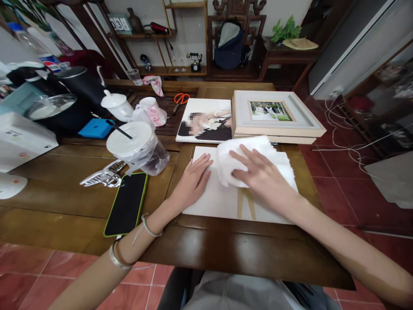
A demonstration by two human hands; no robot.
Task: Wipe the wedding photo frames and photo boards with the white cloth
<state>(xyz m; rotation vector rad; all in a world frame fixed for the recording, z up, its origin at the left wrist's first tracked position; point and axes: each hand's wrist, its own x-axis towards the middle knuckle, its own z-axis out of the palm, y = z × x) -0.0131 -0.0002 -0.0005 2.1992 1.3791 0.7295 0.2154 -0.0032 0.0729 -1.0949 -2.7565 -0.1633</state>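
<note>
White cloth [226, 161]; white board [209, 196] striped tan; black phone [125, 206] edged lime-green; blue packet [95, 128]; red tiles [342, 189].

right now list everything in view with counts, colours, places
table: 1, brown, centre
board: 1, white with tan strips, near edge
cloth: 1, white, on board
photo panel: 1, white-edged, beyond board
frames: at least 2, pale, stacked right
scissors: 1 pair, orange-handled, beside photo panel
lidded cup: 1, white-lidded, left
phone: 1, black, green-rimmed, left
shiny clutter: uncountable, silvery, beside phone
box: 1, blue, beyond phone
lidded vessel: 1, white, beyond box
cooking pot: 1, black, far left
container: 1, black, behind cooking pot
bottle: 1, clear, upper left
backpack: 1, dark blue, back chair
plants: 2, green, background
telephone: 1, black, back shelf
left grip: 1, bare, on board
right grip: 1, bare, on cloth
</note>
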